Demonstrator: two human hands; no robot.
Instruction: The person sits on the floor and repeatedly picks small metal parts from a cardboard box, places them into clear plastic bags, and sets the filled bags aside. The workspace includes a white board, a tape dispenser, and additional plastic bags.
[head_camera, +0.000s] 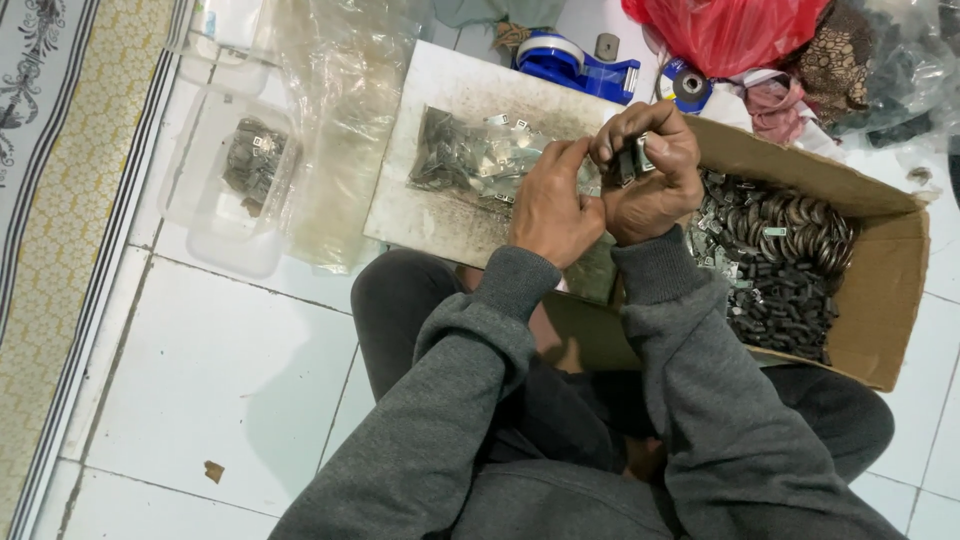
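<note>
A small stack of dark metal pieces with a silvery clip (630, 160) is held pinched between the curled fingers and thumb of the right hand (650, 180), raised just above the near left corner of an open brown cardboard box (890, 290). The left hand (550, 205) is pressed against the right one, its fingertips stretched toward the stack; whether they touch it cannot be told. The box is seen filled with dark rings and short black metal parts (780, 270). Beneath the hands, a stained white board (440, 100) is laid across the white tiled floor (220, 380), serving as the surface; a heap of small silvery metal clips (480, 160) is spread on it. To the left, a clear plastic container (235, 190) holding a few more grey pieces is noted, partly covered by a crumpled clear plastic bag (345, 120). Beyond the board, a blue tape dispenser (575, 60) and a red plastic bag (725, 30) are recorded.
</note>
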